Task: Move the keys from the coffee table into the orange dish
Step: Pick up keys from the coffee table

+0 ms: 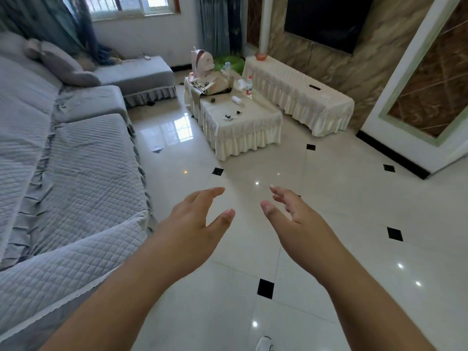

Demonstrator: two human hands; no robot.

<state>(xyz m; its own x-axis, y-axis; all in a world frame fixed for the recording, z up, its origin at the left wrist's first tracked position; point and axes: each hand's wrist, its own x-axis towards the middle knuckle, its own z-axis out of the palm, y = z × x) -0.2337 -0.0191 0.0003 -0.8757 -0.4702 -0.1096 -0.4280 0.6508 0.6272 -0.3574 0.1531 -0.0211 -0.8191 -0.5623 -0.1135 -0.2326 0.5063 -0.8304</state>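
The coffee table (253,130), draped in a cream cloth, stands in the middle of the room, well ahead of me. A small dark and white cluster that looks like the keys (229,116) lies on its near part. The orange dish (261,56) sits at the far end of the long cream-covered cabinet (304,97) by the wall. My left hand (196,228) and my right hand (295,220) are stretched out over the floor, palms facing each other, fingers apart and holding nothing. Both are far short of the table.
A grey quilted sofa (63,160) fills the left side. On the coffee table stand a white backpack (201,60), a bag (215,84), plastic bottles (249,86) and a white roll (236,99). Glossy tiled floor (329,198) lies between me and the table.
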